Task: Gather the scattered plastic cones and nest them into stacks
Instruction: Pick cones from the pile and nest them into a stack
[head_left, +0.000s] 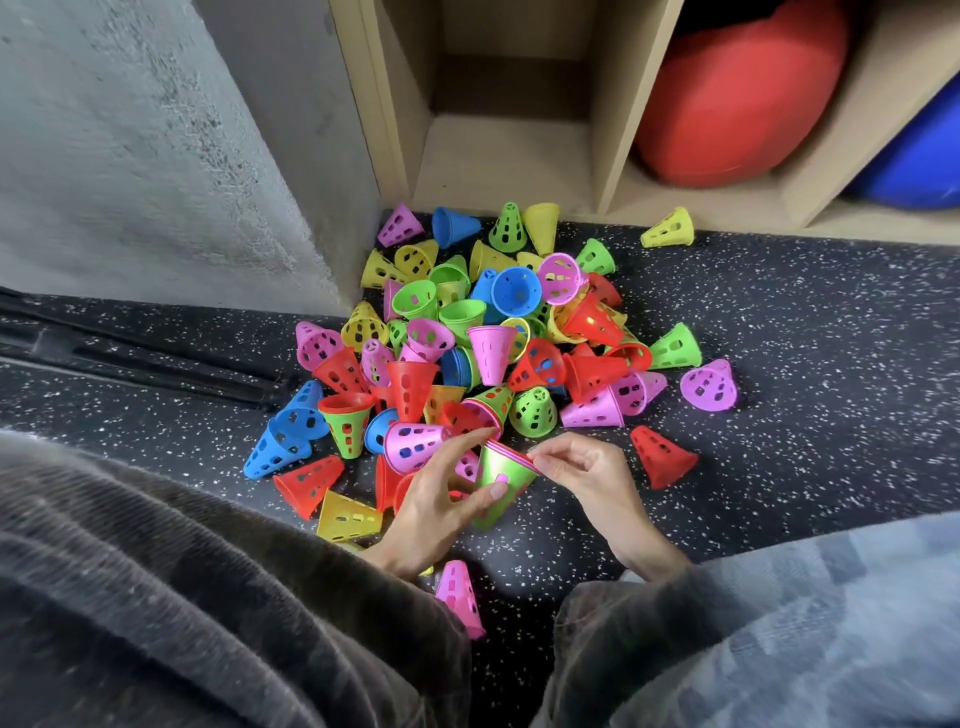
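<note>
With the left hand (441, 499) clasping the green cone (501, 480) and the right hand (582, 467) pinching its 1 o'clock rim, seat the inner pink cone (506, 451) squarely.

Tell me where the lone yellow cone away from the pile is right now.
In the head view, the yellow cone lies on its side at upper right, against the wooden shelf base, apart from the pile.

A dark speckled floor (779, 322) carries a heap of scattered plastic cones (483, 332).
</note>
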